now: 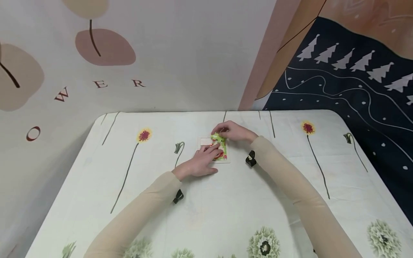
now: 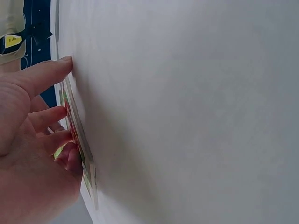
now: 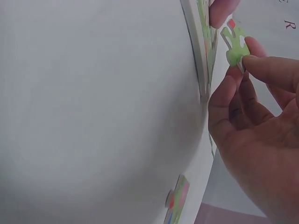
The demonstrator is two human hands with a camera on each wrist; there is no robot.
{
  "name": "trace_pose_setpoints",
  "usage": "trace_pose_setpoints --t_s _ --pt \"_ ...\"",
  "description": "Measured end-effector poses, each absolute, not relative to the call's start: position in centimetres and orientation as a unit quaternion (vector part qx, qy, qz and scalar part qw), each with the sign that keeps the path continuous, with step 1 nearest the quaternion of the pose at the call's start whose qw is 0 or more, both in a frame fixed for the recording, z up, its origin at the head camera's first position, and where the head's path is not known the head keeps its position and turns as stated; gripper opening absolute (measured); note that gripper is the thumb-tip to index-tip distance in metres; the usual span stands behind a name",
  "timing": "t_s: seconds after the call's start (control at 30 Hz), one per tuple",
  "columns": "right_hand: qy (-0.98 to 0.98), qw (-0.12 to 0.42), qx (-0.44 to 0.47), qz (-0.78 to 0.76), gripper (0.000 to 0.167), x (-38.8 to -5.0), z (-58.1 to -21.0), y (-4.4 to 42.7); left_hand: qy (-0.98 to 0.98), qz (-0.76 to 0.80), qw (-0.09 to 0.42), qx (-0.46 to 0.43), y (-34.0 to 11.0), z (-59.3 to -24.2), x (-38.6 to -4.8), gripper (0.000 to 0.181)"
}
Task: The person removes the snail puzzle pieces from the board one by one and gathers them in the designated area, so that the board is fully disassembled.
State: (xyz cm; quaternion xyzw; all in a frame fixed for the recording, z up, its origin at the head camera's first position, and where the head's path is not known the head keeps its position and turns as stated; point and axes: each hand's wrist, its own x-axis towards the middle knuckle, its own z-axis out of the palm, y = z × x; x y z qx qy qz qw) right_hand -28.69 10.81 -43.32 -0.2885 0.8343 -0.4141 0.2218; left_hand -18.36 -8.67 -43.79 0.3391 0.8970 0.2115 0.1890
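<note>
your right hand (image 1: 234,131) pinches a thin, flat, green jigsaw piece (image 3: 237,46) near the far edge of a pale rectangular puzzle board (image 1: 205,141); your left hand (image 1: 202,160) rests outstretched fingers on it; you seem mid-fitting; next probably calls for aligning the piece

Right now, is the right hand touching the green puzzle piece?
Touching: the right wrist view shows the right hand pinching the green puzzle piece in its fingertips.

A puzzle board (image 1: 205,141) lay on the table (image 1: 226,200), before a cloth backdrop (image 1: 193,71)
The left hand (image 1: 200,162) lay over it, the right hand (image 1: 235,131) with a puzzle piece (image 3: 236,45) at its far edge
</note>
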Motion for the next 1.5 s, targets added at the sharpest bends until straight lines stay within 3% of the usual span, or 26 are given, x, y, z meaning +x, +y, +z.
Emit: trace_pose_setpoints --t_s 1.33,1.5 --pt "0.845 0.173 -0.23 -0.45 0.026 -27.4 -43.1 18.6 0.894 0.224 0.188 0.34 -8.9 -43.9 -18.3 0.066" --pt "0.849 0.171 -0.219 -0.45 0.026 -26.2 -41.6 19.2 0.892 0.227 0.186 0.343 -8.8 -43.8 -18.2 0.066"
